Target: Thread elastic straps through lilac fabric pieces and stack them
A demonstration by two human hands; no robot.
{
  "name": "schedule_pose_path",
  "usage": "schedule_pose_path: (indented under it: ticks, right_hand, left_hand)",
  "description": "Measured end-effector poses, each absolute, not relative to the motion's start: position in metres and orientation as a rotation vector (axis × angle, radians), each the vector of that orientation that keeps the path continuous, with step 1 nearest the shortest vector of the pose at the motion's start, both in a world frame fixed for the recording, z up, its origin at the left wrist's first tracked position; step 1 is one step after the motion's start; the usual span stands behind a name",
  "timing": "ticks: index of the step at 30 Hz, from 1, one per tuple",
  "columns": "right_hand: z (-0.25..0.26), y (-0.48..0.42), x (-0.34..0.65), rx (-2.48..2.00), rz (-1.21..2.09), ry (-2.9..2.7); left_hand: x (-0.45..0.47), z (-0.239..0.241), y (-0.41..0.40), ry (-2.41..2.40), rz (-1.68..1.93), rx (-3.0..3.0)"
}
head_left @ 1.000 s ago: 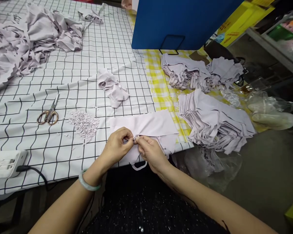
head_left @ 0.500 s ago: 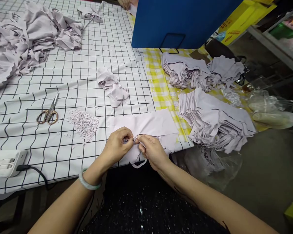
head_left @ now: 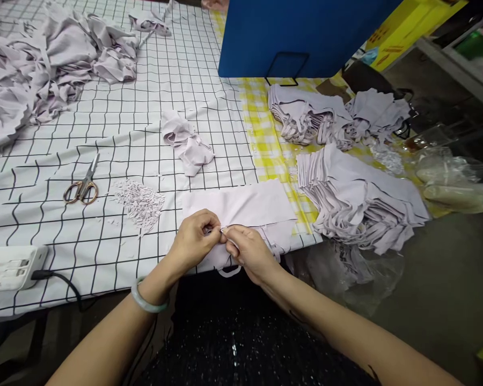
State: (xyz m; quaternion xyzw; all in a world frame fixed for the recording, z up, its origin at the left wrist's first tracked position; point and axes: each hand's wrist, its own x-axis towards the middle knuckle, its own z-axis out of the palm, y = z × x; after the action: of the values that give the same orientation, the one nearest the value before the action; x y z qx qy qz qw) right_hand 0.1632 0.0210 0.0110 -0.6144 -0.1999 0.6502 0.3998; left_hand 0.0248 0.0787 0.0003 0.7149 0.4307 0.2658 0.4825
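Note:
A pale lilac fabric piece (head_left: 245,201) lies at the table's front edge, with a thin strap looping over the edge. My left hand (head_left: 197,238) is closed in a pinch on the fabric's lower part. Fingertip to fingertip with it, my right hand (head_left: 247,246) also pinches the fabric. The exact bit between the fingertips is too small to make out. To the left lies a heap of small fabric snippets (head_left: 140,203), and beyond it a pair of scissors (head_left: 81,187) rests with its blades pointing away.
A crumpled fabric piece (head_left: 187,142) lies ahead. Stacks of fabric pieces (head_left: 358,193) stand at the right, near clear plastic bags (head_left: 454,182). A large fabric heap (head_left: 60,59) fills the far left. A blue board (head_left: 298,37) stands at the back; a white power bank (head_left: 14,268) sits front left.
My fingertips have drawn slightly closer together at the fabric. A hand at the far edge beside the blue board shows less now. The view has shifted a little.

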Motion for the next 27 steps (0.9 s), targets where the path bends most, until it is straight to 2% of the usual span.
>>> schedule_pose_path:
  ticks: [8, 12, 15, 17, 20, 24, 27]
  right_hand:
    - [0.013, 0.025, 0.167, -1.426, 1.920, -0.226]
    - [0.020, -0.006, 0.178, -1.436, 1.856, -0.328]
    - [0.031, -0.035, 0.207, -1.624, 1.569, -0.768]
    - [0.034, -0.040, 0.233, -1.804, 1.139, -1.108]
    - [0.021, -0.021, 0.269, -1.905, 0.536, -1.621]
    - [-0.011, 0.015, 0.297, -2.019, 0.416, -2.206]
    - [-0.019, 0.029, 0.295, -2.160, 0.327, -2.198]
  left_hand:
    - [0.029, -0.010, 0.076, 1.082, 0.693, 1.894]
    - [0.019, -0.013, 0.072, 0.963, 0.779, 2.062]
    - [0.003, -0.010, 0.067, 0.916, 0.815, 2.280]
    - [-0.005, -0.009, 0.062, 1.067, 0.762, 2.458]
    - [-0.011, -0.015, 0.051, 1.317, 0.494, 2.619]
    - [-0.019, -0.020, 0.042, 1.415, 0.154, 2.640]
    - [-0.014, -0.015, 0.044, 1.530, 0.096, 2.612]
